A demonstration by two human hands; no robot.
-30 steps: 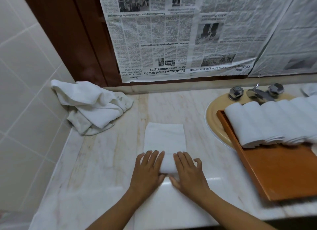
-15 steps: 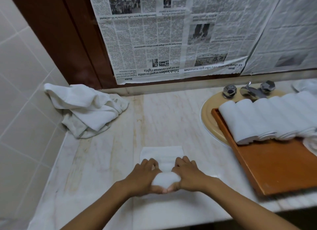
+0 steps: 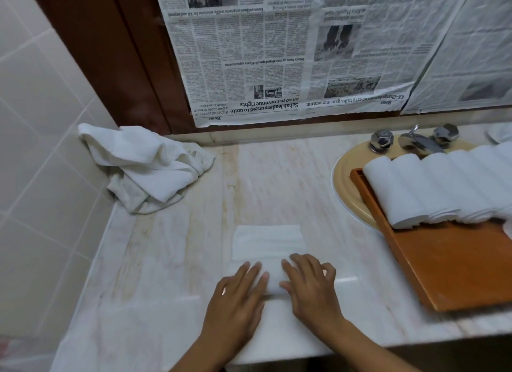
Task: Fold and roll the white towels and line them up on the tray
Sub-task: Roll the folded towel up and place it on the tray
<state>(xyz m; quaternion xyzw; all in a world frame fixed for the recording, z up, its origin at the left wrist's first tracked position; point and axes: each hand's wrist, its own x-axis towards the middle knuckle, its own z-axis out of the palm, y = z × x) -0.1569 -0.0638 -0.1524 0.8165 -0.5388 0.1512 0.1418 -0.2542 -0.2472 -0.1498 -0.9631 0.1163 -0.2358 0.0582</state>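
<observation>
- Fingers (image 3: 256, 272) of the left hand (image 3: 235, 297) are lying nearly straight and close together on the rolled near end of the small white folded towel (image 3: 267, 241), pressing down on it and not curling round it.
- On my screen the right hand (image 3: 311, 288) is resting just beside the left one on the same roll, with its fingers slightly bent and a little spread, gripping nothing.
- That towel is lying on the pale veined marble countertop (image 3: 277, 177), near the front edge, and its far part is lying flat and unrolled beyond the fingertips (blur is softening the roll, so I am not counting its turns).
- To the right, the orange-brown wooden tray (image 3: 457, 266) is sitting partly over the beige oval sink basin (image 3: 342, 183), well apart from the hands.
- I am seeing a row of rolled white towels (image 3: 432, 188) lying side by side and touching across the tray's far end, running out of view at the right edge.
- A crumpled heap of white towels (image 3: 144, 166) is sitting in the countertop's far left corner, against the white tiled wall (image 3: 41, 108).
- Chrome taps (image 3: 415, 140) are standing behind the basin, and sheets of newspaper (image 3: 263, 53) are hanging upside down above.
</observation>
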